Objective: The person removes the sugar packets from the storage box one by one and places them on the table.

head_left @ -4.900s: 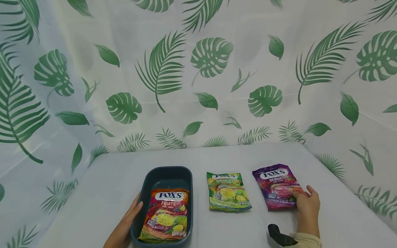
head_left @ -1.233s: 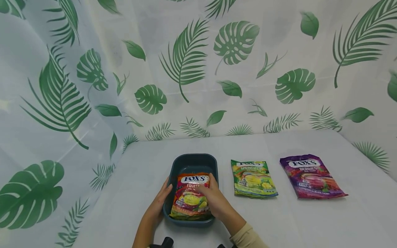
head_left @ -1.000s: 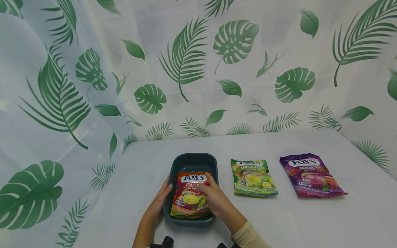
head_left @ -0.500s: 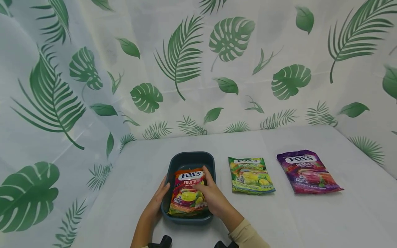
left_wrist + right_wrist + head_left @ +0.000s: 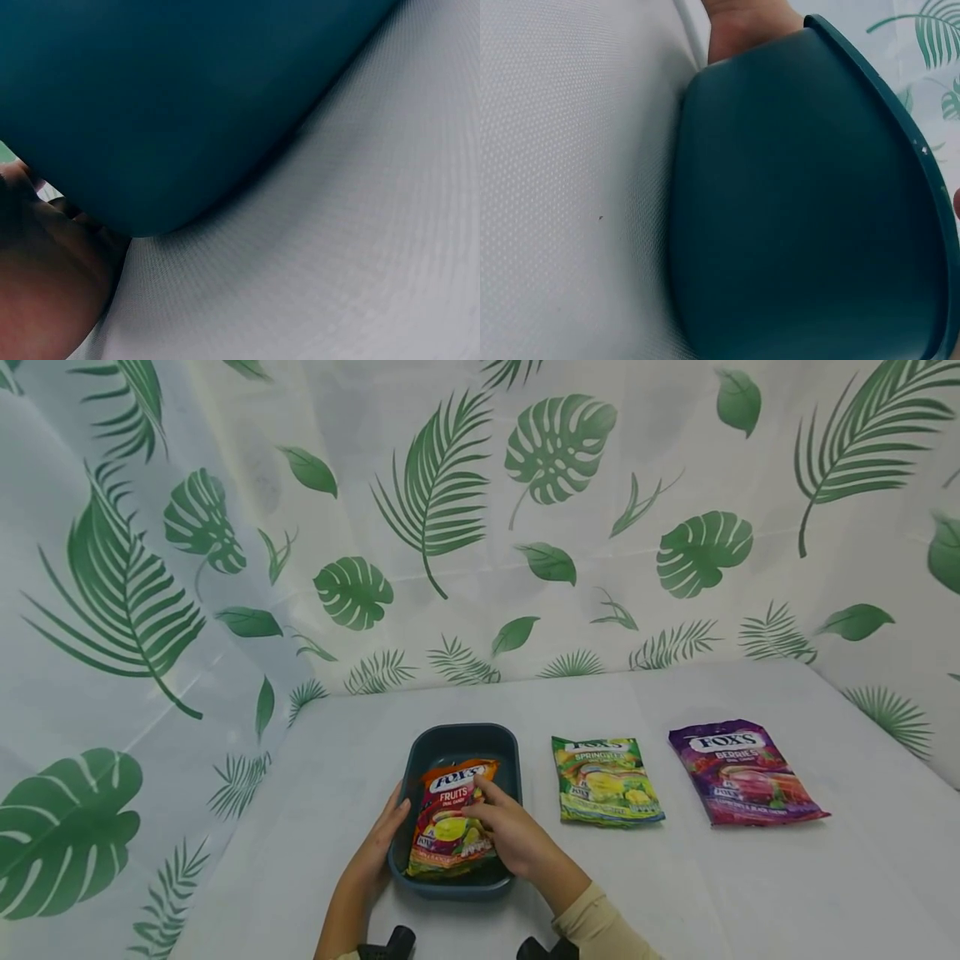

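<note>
Red bag (image 5: 442,842), pinched by my right hand (image 5: 521,842), just tilted, seemingly loosened; left hand (image 5: 372,845), fingers extended, touches tub (image 5: 802,210)

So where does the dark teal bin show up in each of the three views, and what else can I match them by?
Head: bin at lower centre, slightly left, holding the "Fruits" candy bag.
Left wrist: outer wall fills the upper left.
Right wrist: outer wall runs from the middle to the right side.
Shared landmark: white tabletop.
</note>
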Available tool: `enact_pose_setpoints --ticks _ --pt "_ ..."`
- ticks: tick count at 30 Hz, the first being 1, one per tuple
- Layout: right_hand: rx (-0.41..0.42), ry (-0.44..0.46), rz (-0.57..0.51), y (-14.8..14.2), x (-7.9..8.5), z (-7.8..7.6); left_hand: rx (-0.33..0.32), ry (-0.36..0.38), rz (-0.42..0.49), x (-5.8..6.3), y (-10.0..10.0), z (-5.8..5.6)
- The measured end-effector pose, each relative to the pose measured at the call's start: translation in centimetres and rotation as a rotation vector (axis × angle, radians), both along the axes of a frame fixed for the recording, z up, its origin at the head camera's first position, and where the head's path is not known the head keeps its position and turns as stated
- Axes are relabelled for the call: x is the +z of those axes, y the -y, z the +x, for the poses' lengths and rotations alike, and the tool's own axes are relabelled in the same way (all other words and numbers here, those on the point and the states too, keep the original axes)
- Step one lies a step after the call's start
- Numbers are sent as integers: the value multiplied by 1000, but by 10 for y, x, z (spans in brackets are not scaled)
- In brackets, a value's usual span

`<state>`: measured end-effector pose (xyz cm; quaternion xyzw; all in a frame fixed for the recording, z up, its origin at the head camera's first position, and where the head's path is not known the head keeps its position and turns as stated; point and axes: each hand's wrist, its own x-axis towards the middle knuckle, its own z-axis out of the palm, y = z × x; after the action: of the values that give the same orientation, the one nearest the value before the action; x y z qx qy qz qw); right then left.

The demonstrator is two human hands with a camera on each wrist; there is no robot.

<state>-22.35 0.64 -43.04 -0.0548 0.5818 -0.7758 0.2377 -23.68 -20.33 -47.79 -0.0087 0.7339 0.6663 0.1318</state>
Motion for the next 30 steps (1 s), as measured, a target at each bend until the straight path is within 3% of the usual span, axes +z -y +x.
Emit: enact_pose_setpoints --ticks 13,22,30 --pt "15 2 21 -2 1 0 -10 -5 10 1 1 -2" --pt "8 -101 143 -1 -5 2 -13 -7 19 1 2 -1" --pt "-21 -133 205 1 -5 5 -13 -18 11 -1 1 0"
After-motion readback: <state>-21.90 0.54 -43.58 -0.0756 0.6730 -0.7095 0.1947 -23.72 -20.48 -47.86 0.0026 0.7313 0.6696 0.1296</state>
